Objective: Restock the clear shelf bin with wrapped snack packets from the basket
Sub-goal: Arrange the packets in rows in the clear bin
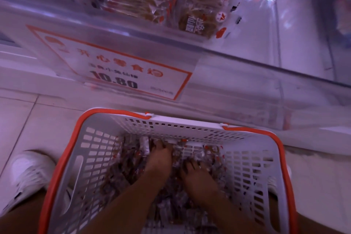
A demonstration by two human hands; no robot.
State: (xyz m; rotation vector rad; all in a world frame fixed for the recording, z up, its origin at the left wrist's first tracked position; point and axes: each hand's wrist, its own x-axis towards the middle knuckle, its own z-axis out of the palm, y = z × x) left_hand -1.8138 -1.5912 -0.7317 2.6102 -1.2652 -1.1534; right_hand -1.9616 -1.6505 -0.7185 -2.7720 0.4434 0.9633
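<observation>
A white slotted basket [98, 157] with an orange rim stands on the floor below me, its bottom covered with wrapped snack packets [125, 169]. Both my hands are down in that pile. My left hand [159, 157] reaches toward the far wall, its fingers curled into the packets. My right hand [197, 175] lies beside it with fingers bent down around packets; the fingertips are buried. Above the basket is the clear shelf bin [237, 66], with rows of the same packets [171, 0] stacked at its back left and bare room at its right.
A white price card [114, 66] with an orange border reading 10.80 hangs on the bin's front. My white shoe [28, 175] stands left of the basket on pale floor tiles. The bin's front lip juts out above the basket's far edge.
</observation>
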